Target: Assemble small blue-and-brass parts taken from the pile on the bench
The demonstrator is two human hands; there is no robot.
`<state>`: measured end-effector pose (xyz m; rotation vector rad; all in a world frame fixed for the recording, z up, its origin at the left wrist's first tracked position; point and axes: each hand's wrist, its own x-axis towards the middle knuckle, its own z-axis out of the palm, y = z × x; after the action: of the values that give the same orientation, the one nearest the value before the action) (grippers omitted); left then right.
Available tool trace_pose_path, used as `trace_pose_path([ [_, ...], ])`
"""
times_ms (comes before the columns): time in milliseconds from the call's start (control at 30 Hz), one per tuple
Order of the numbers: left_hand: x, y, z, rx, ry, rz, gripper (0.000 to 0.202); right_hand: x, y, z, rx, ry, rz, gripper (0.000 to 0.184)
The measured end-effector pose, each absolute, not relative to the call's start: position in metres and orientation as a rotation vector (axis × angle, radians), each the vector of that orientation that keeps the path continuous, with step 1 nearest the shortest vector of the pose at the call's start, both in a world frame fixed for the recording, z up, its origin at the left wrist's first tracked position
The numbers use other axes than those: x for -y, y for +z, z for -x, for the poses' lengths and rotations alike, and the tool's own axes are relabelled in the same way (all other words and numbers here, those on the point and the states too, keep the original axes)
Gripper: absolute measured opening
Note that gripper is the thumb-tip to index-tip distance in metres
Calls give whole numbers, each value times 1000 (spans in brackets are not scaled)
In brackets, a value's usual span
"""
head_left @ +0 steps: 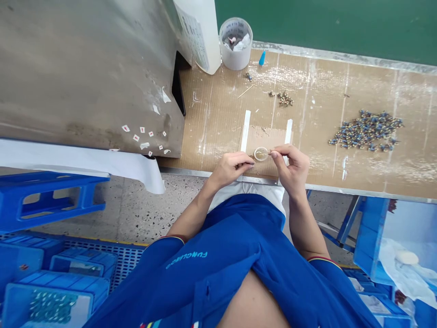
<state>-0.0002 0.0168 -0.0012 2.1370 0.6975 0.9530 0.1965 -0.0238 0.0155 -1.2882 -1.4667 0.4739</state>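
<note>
Right hand (294, 167) pinches thin stick (267, 154), tip over dish (255, 154) near frame centre. Left hand (230, 169) just beside dish, fingertips together; can't tell on what. Stick looks light, stiff, probably easily snapped; best held mid-shaft. Parts heap (367, 131) at frame's right.

Brown, crossed by paler stripes, is being shown by the surface (211, 123). Blue and gold are being mingled in the heap of small parts (367, 131). White is being shown by two tape strips (245, 131), and off-white by the round dish (260, 156). Red-marked white labels (142, 130) are being set off by the grey metal panel (85, 82). The blue shirt (232, 232) is being lettered in turquoise and edged in red and yellow.
</note>
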Motion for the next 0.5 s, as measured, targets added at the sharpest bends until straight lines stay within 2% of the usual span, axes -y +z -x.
trace_pose_path([
  [200,-18,-3,2,-716,936,-2149,9,21,2,-192,1535,425,1328,21],
  [300,-19,-2,2,-718,942,-2151,9,15,0,-201,1539,454,1356,28],
  [400,-19,-2,2,-705,958,-2132,9,-12,-3,-228,1485,424,1439,34],
  [500,-20,-2,2,-715,961,-2107,9,-56,-11,-261,1419,389,1618,29],
])
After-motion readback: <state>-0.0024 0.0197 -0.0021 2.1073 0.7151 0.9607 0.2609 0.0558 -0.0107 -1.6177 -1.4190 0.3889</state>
